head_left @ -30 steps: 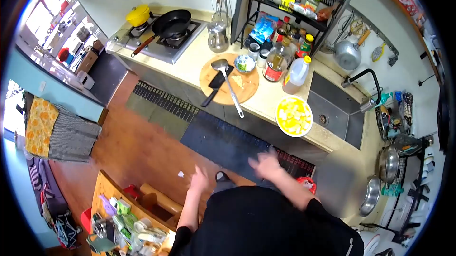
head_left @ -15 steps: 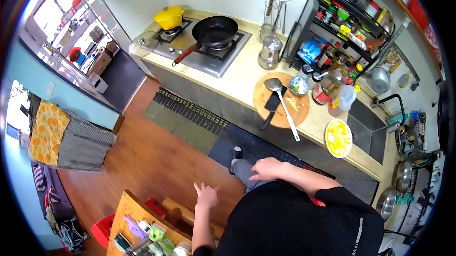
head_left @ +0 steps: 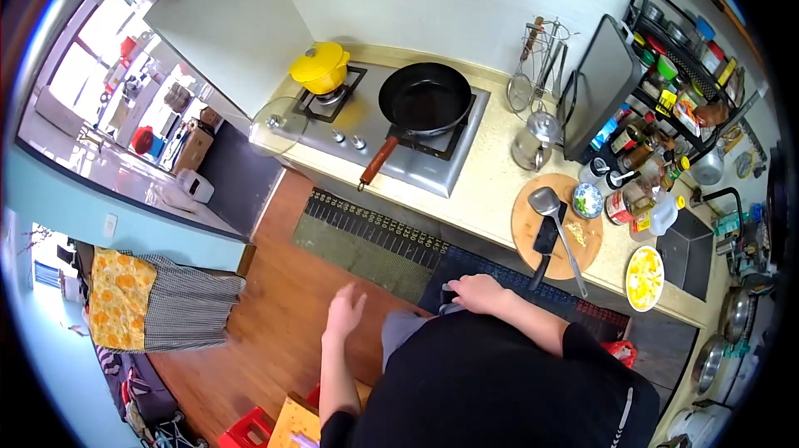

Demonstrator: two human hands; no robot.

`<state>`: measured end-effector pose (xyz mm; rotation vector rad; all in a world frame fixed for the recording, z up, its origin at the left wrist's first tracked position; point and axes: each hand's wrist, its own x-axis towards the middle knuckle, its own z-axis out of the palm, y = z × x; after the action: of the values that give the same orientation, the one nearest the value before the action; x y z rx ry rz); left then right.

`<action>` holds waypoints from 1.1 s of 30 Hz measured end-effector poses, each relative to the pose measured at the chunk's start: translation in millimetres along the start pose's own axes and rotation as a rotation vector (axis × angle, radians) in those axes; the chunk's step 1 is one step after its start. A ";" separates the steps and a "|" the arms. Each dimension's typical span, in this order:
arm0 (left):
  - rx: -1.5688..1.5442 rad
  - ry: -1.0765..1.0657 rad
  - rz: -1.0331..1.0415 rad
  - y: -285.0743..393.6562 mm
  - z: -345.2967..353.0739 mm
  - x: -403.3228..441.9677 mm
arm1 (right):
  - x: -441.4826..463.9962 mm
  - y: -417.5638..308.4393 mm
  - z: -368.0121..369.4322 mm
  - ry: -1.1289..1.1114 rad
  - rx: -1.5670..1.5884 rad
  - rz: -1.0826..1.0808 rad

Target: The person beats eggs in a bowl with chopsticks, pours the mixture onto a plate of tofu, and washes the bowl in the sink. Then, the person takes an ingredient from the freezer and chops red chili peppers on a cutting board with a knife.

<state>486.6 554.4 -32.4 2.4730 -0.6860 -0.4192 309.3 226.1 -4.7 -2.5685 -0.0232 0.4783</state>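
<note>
My left hand hangs in the air above the wooden floor, holding nothing, its fingers stretched and the thumb apart. In front of my body, my right hand is also empty, with loosely bent fingers; it is nearest the dark mat and the counter's front edge. On the counter, a round wooden board carries a cleaver, a metal spatula, chopped pale bits and a patterned bowl with green pieces. Beside it stands a white bowl of yellow and white chunks.
A black frying pan and a yellow pot sit on the gas stove. A glass lid, a metal pitcher, bottles and a spice rack line the counter. The sink is right; a wooden table is behind my left arm.
The view has turned and moved toward the stove, so the counter sits lower and the table has mostly left the frame. My left hand has swung forward. Both hands stay empty.
</note>
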 end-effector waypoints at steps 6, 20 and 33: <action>-0.066 0.067 0.198 -9.7 -20.2 164.3 | 30.0 -16.5 -35.0 0.134 0.001 0.179; 0.405 -0.265 0.816 -10.0 -48.1 493.0 | 123.8 -144.7 46.4 0.322 0.415 0.979; 0.574 -0.480 0.958 24.4 -55.8 529.9 | 169.9 -212.6 71.0 0.461 0.521 1.168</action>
<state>936.5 268.6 -52.2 2.1403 -2.2944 -0.4613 460.6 463.0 -11.7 -1.8686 1.5732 0.2046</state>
